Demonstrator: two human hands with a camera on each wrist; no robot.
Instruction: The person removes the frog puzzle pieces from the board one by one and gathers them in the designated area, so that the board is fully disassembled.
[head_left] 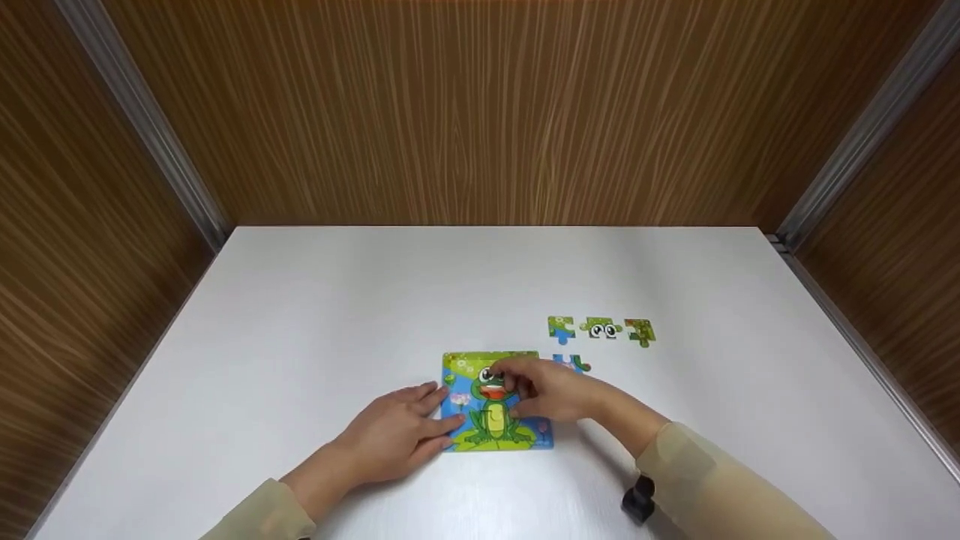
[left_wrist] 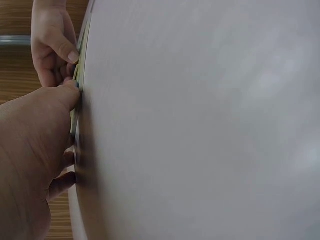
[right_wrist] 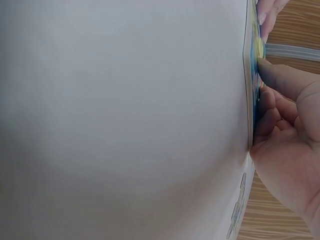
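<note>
1. One frog puzzle (head_left: pixel 495 421), super bright green and blue, head view's 6 o'clock on the worktop (head_left: pixel 300 315).
2. Four loose pieces (head_left: pixel 599 322), roughly its 2 o'clock.
3. Left hand (head_left: pixel 396 435): fingers relaxed, touching its 8 o'clock side.
4. Right hand (head_left: pixel 556 390): fingers bent, can't tell if grasping.

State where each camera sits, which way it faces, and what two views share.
Head: on the head, facing forward and down at the square, blue-green frog puzzle on the white table; left hand, right hand and beige sleeves show.
Left wrist: on that wrist, facing the puzzle's edge; left hand near, right hand beyond.
Right wrist: on that wrist, likewise; right hand near, left beyond.
Shared: wrist views show both hands.
</note>
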